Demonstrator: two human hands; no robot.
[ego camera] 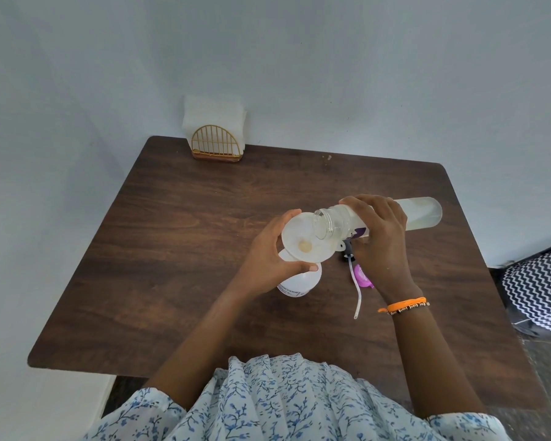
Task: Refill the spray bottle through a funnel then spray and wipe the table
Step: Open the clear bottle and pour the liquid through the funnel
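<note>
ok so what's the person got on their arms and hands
Both forearms are bare. The right hand has an orange band with dark lettering at the wrist; the left hand wears nothing that shows. White sleeves with a small blue floral print cover the upper arms.

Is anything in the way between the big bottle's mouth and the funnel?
Nothing visible is. The right hand tips the refill bottle so that its open mouth hangs right over the funnel. The left hand holds the funnel, which sits in the spray bottle, and its fingers stay at the rim, outside the bowl.
</note>
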